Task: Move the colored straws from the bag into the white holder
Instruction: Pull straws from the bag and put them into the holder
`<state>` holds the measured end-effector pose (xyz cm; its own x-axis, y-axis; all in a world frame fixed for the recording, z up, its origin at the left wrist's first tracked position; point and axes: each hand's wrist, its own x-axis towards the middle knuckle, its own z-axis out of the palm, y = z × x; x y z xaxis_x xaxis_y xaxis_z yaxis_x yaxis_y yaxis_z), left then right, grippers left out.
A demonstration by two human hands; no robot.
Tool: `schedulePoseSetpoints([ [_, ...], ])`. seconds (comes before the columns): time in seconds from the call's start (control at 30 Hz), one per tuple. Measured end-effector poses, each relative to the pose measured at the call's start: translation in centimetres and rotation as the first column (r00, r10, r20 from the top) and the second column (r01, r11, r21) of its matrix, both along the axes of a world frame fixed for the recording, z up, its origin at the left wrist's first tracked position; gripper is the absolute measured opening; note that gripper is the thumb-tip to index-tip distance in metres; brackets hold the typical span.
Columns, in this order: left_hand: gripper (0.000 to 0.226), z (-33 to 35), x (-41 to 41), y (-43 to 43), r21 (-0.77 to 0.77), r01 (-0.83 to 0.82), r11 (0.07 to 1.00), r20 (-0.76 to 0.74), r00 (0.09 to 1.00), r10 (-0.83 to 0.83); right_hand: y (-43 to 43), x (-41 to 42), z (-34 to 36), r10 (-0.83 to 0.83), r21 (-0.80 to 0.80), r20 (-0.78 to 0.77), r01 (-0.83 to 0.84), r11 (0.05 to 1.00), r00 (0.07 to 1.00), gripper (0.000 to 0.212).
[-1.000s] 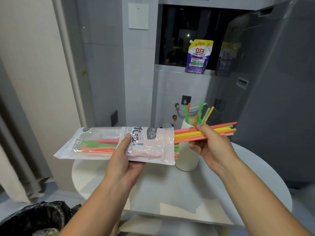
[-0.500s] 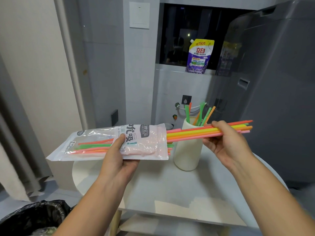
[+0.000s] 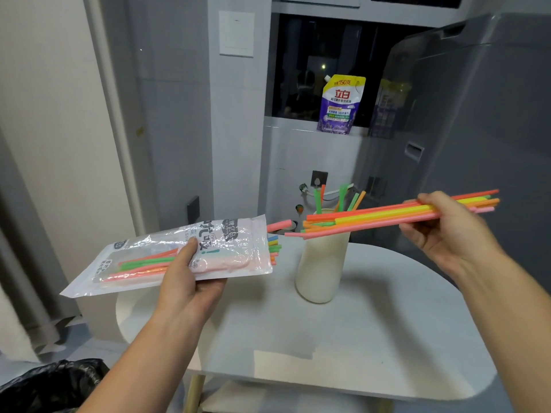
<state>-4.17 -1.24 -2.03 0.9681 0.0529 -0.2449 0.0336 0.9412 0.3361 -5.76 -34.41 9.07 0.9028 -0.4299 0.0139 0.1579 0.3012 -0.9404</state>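
My left hand (image 3: pixel 190 278) holds the clear plastic straw bag (image 3: pixel 149 257) level above the table's left side, its open mouth facing right. Several pink, green and orange straws remain inside, their tips poking out of the mouth. My right hand (image 3: pixel 447 231) grips a bundle of colored straws (image 3: pixel 372 216) near its right end. The bundle is fully out of the bag and lies almost level, passing in front of the top of the white holder (image 3: pixel 322 263). The holder stands on the table with several green and orange straws upright in it.
The white round table (image 3: pixel 387 338) carries the holder. A grey appliance (image 3: pixel 477 114) stands close on the right. A purple detergent pouch (image 3: pixel 341 104) sits on the ledge behind. A black-lined bin (image 3: pixel 50 386) is at the lower left.
My right hand has drawn the straw bundle to the right until its ends cleared the bag's mouth. The bag has tilted slightly, with its closed end lower.
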Motion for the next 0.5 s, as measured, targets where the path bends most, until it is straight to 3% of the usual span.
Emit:
schedulePoseSetpoints([
  [0.5,0.014,-0.3,-0.7,-2.9,0.055,0.069,0.996,-0.009,0.998,-0.068,-0.8,-0.6,3.0,-0.208,-0.123,0.133,0.224,0.967,0.969,0.011],
])
